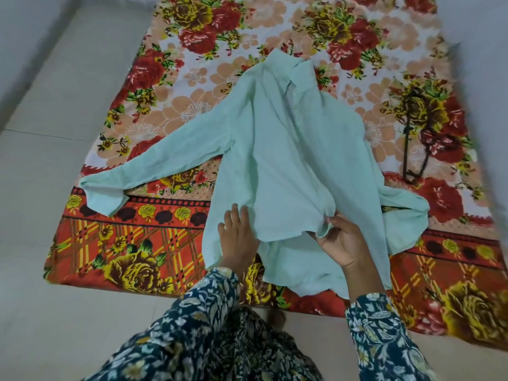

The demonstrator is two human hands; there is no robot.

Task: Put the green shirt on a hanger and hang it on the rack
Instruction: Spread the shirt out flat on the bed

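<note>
Green shirt point(288, 149) on floral blanket point(192, 78), left hand point(237, 237) flat on hem, right hand point(341, 240) pinching front edge

I see the pale green shirt point(288, 160) spread on the floral blanket point(192, 64), collar away from me, one long sleeve stretched out to the left, near hem partly lifted. A dark hanger point(406, 155) lies to its right.

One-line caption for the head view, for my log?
A pale green long-sleeved shirt spread on a red floral blanket; left hand rests flat on its hem, right hand pinches the hem.
</note>
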